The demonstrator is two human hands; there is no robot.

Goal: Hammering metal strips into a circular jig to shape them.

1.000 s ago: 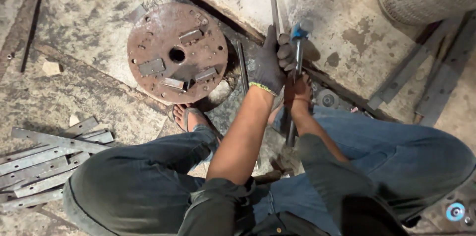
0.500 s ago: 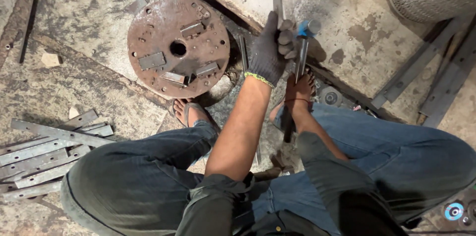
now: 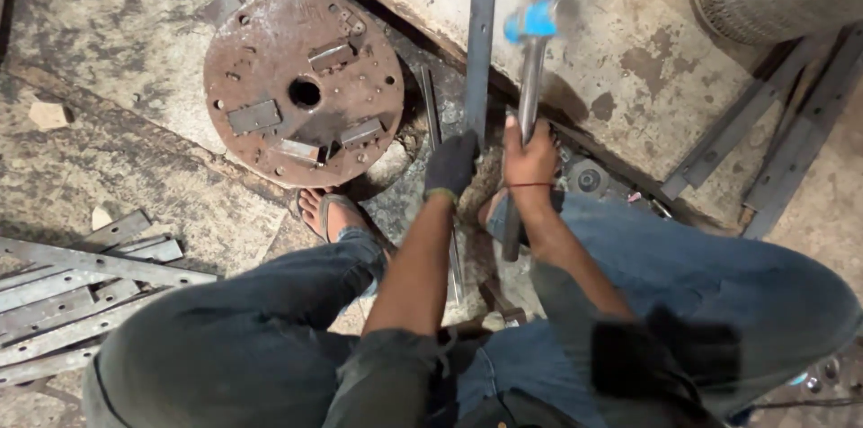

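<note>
Gloved left hand [image 3: 452,164] clenched on flat steel bar [image 3: 481,32], bare right hand [image 3: 530,156] gripping blue-headed hammer [image 3: 530,59], rusty round plate [image 3: 303,84] just left on the floor.

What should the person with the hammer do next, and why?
Probably swing the hammer down onto the long metal bar. The bare right hand grips the handle with the blue head raised, and it looks blurred. The gloved left hand holds the bar's near end on the concrete floor. Exactly where the head would land cannot be told.
</note>
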